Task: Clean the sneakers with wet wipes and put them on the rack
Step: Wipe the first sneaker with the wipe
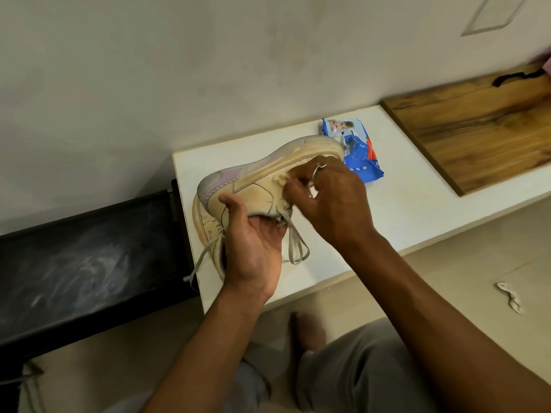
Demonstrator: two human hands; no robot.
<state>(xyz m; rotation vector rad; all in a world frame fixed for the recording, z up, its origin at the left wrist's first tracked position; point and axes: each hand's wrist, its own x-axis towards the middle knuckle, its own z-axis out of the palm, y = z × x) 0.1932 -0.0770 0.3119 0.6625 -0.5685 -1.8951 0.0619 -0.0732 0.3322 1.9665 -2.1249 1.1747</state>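
- Gripping the sneaker (262,171) at its heel opening, the left hand (253,242) holds it sole-up above the worktop (402,210) at mid frame, with the thumb curled over the side.
- The right hand (328,195) pinches a crumpled wipe (281,177) against the sneaker's side.
- A blue wipes pack (360,156) lies on the worktop behind the toe, partly hidden by the sneaker and the right hand.
- A second sneaker (205,228) lies at the worktop's left edge, half covered by the left hand.
- A wooden board (483,126) sits at upper right, a black rack (89,254) at left, and a twisted wipe (511,296) on the floor at right.
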